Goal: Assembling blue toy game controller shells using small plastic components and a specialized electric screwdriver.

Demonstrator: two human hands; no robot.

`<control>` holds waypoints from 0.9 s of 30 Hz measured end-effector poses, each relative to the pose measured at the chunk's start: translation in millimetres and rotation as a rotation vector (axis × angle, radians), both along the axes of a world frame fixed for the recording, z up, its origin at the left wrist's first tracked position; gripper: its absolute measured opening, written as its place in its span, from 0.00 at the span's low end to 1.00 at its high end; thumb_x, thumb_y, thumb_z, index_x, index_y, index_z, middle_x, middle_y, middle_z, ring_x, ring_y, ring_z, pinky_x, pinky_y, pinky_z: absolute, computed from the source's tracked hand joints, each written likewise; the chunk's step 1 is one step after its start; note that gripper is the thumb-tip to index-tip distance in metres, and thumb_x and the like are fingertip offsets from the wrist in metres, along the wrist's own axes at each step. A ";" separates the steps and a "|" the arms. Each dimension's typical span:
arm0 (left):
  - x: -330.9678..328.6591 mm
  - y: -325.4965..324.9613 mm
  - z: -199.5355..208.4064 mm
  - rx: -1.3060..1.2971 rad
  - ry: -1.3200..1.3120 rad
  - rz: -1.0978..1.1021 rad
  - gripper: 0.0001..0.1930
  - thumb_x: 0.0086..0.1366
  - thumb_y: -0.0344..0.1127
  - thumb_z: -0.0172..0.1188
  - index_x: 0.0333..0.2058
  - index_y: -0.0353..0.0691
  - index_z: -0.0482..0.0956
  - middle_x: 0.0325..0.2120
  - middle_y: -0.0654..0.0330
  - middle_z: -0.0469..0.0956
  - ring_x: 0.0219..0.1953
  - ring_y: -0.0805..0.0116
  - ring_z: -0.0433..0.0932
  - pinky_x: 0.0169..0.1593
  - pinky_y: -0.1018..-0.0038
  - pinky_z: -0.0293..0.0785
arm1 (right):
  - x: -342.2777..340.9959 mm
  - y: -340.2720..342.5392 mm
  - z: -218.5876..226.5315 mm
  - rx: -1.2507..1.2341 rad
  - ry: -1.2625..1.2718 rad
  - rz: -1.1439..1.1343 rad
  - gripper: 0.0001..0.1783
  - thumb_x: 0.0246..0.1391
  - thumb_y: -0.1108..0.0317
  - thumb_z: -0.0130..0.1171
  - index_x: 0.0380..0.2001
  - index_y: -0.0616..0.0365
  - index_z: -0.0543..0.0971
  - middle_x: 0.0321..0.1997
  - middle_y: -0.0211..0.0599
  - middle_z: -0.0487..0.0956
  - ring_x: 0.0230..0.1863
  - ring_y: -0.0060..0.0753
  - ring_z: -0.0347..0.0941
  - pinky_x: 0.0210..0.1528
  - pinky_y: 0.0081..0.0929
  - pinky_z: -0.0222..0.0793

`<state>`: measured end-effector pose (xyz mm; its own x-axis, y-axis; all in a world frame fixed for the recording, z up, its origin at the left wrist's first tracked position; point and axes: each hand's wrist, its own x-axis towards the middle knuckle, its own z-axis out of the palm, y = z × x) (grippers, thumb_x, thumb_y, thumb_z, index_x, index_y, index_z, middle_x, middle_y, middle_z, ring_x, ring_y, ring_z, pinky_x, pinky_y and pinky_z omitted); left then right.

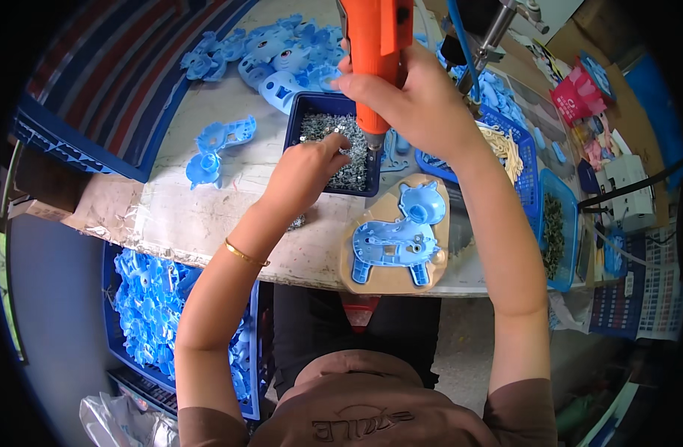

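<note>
My right hand [412,97] is wrapped round an orange electric screwdriver [371,45], its tip pointing down over the right rim of a dark blue bin [332,189]. Small metal screws [349,175] fill that bin. With its fingers pinched together, my left hand [308,167] reaches in among the screws; whatever lies between the fingertips is too small to make out. Nearer to me, a light blue animal-shaped plastic shell [390,244] rests in a tan, cut-out holder [350,279] at the table's front edge. Neither hand touches it.
Blue plastic parts [282,56] are heaped at the back, and a separate blue shell [222,138] lies left. At right stand a blue basket with cream-coloured pieces [505,149] and a tub of dark small parts [554,238]. A crate of blue parts [151,313] sits below left.
</note>
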<state>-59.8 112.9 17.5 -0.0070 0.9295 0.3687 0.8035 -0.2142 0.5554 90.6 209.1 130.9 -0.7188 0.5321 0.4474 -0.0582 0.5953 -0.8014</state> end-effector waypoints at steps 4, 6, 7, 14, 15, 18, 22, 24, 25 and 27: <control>7.6 -20.0 1.5 0.177 0.297 -0.051 0.10 0.60 0.41 0.63 0.30 0.43 0.74 0.19 0.59 0.73 0.27 0.60 0.76 0.30 0.65 0.74 | 1.9 -25.1 -0.8 -0.207 0.139 0.111 0.24 0.54 0.64 0.62 0.52 0.62 0.69 0.35 0.38 0.78 0.28 0.28 0.79 0.33 0.27 0.75; 15.9 -27.4 12.0 0.356 0.362 -0.076 0.12 0.56 0.41 0.66 0.28 0.44 0.72 0.20 0.63 0.69 0.27 0.64 0.73 0.31 0.70 0.73 | 5.8 -34.9 -1.6 -0.253 0.117 0.098 0.25 0.52 0.65 0.63 0.52 0.61 0.69 0.34 0.34 0.77 0.28 0.24 0.76 0.33 0.24 0.73; 19.6 -32.9 11.5 0.314 0.341 -0.076 0.13 0.52 0.40 0.68 0.26 0.45 0.71 0.22 0.64 0.71 0.30 0.66 0.73 0.32 0.71 0.73 | 6.1 -37.6 -6.8 -0.292 0.182 0.126 0.26 0.51 0.66 0.63 0.53 0.61 0.70 0.33 0.32 0.76 0.28 0.21 0.74 0.32 0.22 0.71; 46.5 -52.1 7.8 0.311 0.028 -0.166 0.11 0.53 0.35 0.68 0.26 0.42 0.72 0.22 0.63 0.73 0.29 0.63 0.74 0.32 0.68 0.73 | 16.3 -67.1 -8.1 -0.444 0.282 0.039 0.18 0.47 0.68 0.66 0.41 0.61 0.74 0.28 0.25 0.73 0.28 0.15 0.68 0.30 0.19 0.66; 49.1 -53.3 6.7 0.309 0.025 -0.165 0.11 0.53 0.35 0.68 0.26 0.42 0.72 0.22 0.63 0.73 0.29 0.63 0.74 0.32 0.68 0.73 | 16.8 -67.7 -9.2 -0.442 0.312 0.046 0.18 0.47 0.68 0.66 0.41 0.62 0.74 0.27 0.26 0.73 0.27 0.16 0.69 0.29 0.19 0.66; 55.5 -55.0 2.8 0.314 -0.080 -0.141 0.09 0.56 0.35 0.67 0.28 0.41 0.75 0.22 0.62 0.75 0.28 0.62 0.74 0.32 0.67 0.74 | 20.3 -70.1 -9.0 -0.471 0.328 0.064 0.17 0.47 0.69 0.65 0.41 0.62 0.74 0.27 0.27 0.74 0.24 0.16 0.69 0.26 0.19 0.67; 58.8 -58.2 0.3 0.317 -0.091 -0.141 0.09 0.57 0.35 0.67 0.29 0.40 0.76 0.22 0.62 0.75 0.28 0.62 0.74 0.32 0.67 0.74 | 19.8 -70.2 -9.0 -0.425 0.300 0.066 0.20 0.51 0.68 0.58 0.44 0.69 0.70 0.20 0.30 0.74 0.18 0.16 0.68 0.21 0.17 0.65; 59.8 -62.3 1.9 0.299 -0.012 -0.133 0.09 0.57 0.36 0.67 0.30 0.40 0.76 0.22 0.63 0.75 0.28 0.63 0.75 0.31 0.68 0.74 | 20.7 -70.4 -10.1 -0.421 0.284 0.071 0.20 0.51 0.68 0.58 0.45 0.68 0.70 0.20 0.30 0.74 0.18 0.16 0.68 0.21 0.17 0.66; 59.0 -65.0 1.9 0.296 -0.014 -0.132 0.09 0.57 0.36 0.67 0.30 0.40 0.76 0.22 0.63 0.75 0.28 0.63 0.75 0.31 0.68 0.74 | 21.2 -70.8 -10.9 -0.415 0.270 0.077 0.20 0.51 0.68 0.58 0.45 0.68 0.69 0.20 0.30 0.74 0.18 0.17 0.68 0.21 0.17 0.66; 55.5 -69.5 1.2 0.219 0.166 -0.125 0.16 0.55 0.41 0.68 0.36 0.39 0.76 0.27 0.63 0.76 0.32 0.62 0.75 0.34 0.68 0.75 | 22.7 -73.7 -15.3 -0.420 0.249 0.083 0.20 0.51 0.68 0.58 0.45 0.68 0.69 0.20 0.31 0.74 0.18 0.17 0.68 0.21 0.17 0.66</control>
<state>-4.3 43.4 18.7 0.1797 0.8173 0.5474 0.8395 -0.4175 0.3478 113.3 135.4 115.5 -0.6648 0.6490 0.3700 -0.3115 0.2093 -0.9269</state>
